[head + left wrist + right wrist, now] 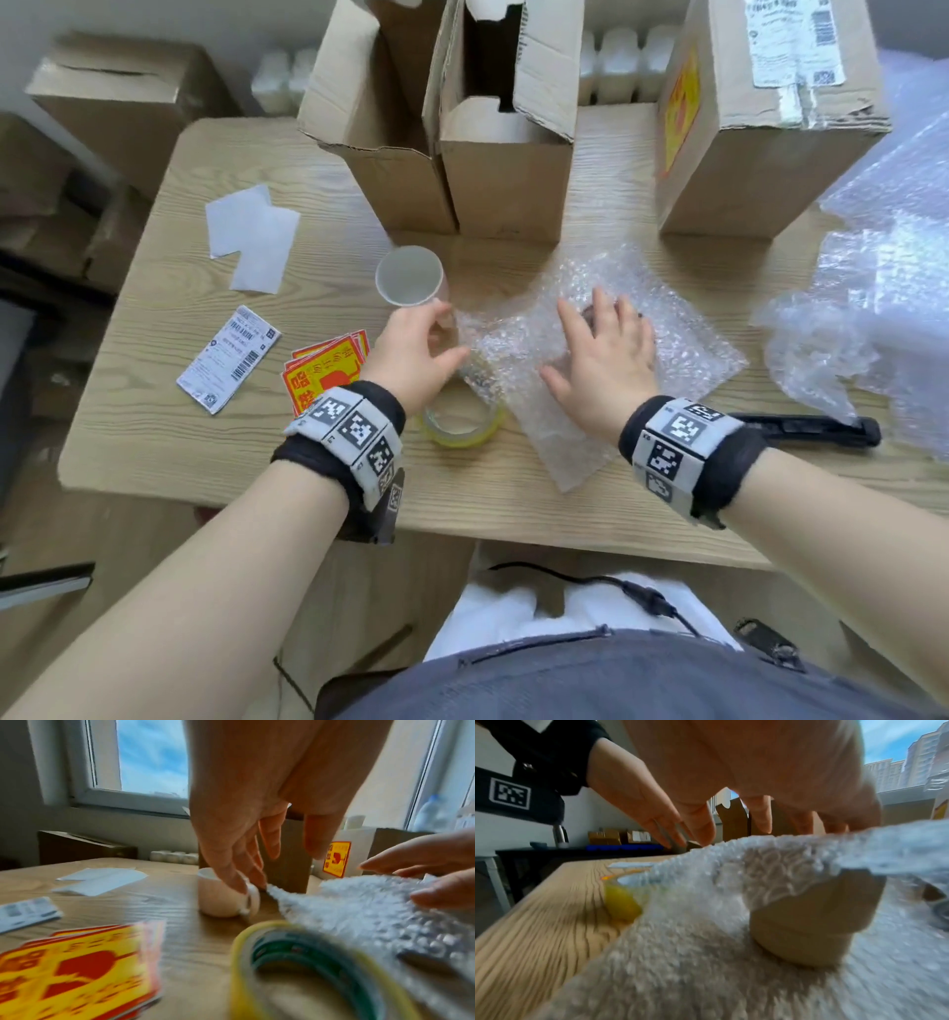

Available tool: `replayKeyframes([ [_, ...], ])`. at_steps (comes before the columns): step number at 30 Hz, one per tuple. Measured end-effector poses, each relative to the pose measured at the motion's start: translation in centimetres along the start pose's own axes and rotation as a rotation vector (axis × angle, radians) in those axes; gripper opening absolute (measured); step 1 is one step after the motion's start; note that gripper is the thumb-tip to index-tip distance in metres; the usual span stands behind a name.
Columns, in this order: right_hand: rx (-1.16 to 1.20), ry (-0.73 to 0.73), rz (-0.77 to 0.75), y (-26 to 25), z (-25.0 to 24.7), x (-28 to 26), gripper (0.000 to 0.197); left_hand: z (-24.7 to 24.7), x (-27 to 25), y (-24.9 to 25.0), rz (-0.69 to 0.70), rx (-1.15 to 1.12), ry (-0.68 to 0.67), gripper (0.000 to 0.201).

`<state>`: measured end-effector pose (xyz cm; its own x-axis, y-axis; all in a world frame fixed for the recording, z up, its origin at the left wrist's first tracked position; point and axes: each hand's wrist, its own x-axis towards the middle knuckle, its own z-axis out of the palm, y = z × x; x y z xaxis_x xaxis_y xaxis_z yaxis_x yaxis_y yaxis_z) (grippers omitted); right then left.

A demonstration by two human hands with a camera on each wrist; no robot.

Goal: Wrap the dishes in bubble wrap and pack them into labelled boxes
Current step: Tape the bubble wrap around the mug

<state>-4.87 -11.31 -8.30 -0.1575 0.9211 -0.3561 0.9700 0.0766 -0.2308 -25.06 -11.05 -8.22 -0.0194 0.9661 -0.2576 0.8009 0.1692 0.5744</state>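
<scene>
A white handled cup [409, 275] [218, 898] stands upright left of a bubble wrap sheet [683, 349] [359, 906] [706, 943]. My left hand [447, 329] [277, 871] hangs over the cup's handle, fingers loosely straight, thumb apart. Its fingertips touch the handle and the raised left corner of the wrap. My right hand [601, 349] [765, 817] lies flat on the wrap, fingers spread. Beneath that fold stands a beige dish [813, 919], mostly covered.
Three open cardboard boxes [503, 169] [390, 154] [760, 128] line the table's far side. A yellow tape roll [462, 426] lies by my left wrist, partly under the wrap. Fragile stickers [328, 370], a shipping label [228, 360], white papers [254, 236], a black cutter [811, 426] and loose wrap [883, 308] surround.
</scene>
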Motion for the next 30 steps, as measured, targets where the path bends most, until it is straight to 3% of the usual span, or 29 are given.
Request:
replayKeyframes([
  [3,-0.017,0.017,0.018,-0.2,0.5,-0.2,0.071,0.7,-1.0,-2.7,-0.097,0.248,-0.229,0.094],
  [5,-0.014,0.069,-0.004,-0.9,0.6,-0.2,0.07,1.6,-1.7,-3.3,-0.076,0.357,-0.263,0.1],
  [8,0.026,0.128,-0.102,-2.6,0.8,-0.6,0.066,2.3,-2.2,-3.8,0.013,0.355,-0.189,0.095],
  [10,0.06,0.144,-0.152,-3.5,1.1,-1.0,0.061,2.5,-2.3,-3.9,0.065,0.343,-0.218,0.09],
  [14,0.095,0.192,-0.213,-4.2,1.9,-1.2,0.048,2.5,-2.6,-4.4,0.137,0.454,-0.345,0.041],
  [16,0.11,0.242,-0.231,-4.0,2.4,-1.2,0.043,2.0,-2.7,-5.5,0.119,0.34,-0.331,0.029],
  [22,0.156,0.33,-0.276,-5.0,2.8,-1.0,0.024,-1.7,-3.8,-9.1,-0.054,-0.069,-0.169,0.028],
  [26,0.221,0.111,-0.266,-7.2,2.5,-0.2,0.041,-3.0,-4.2,-9.7,-0.141,-0.27,-0.134,0.025],
  [30,0.622,-0.054,-0.275,-9.0,1.0,0.2,0.053,-3.5,-4.4,-9.0,-0.111,-0.444,-0.175,0.032],
])
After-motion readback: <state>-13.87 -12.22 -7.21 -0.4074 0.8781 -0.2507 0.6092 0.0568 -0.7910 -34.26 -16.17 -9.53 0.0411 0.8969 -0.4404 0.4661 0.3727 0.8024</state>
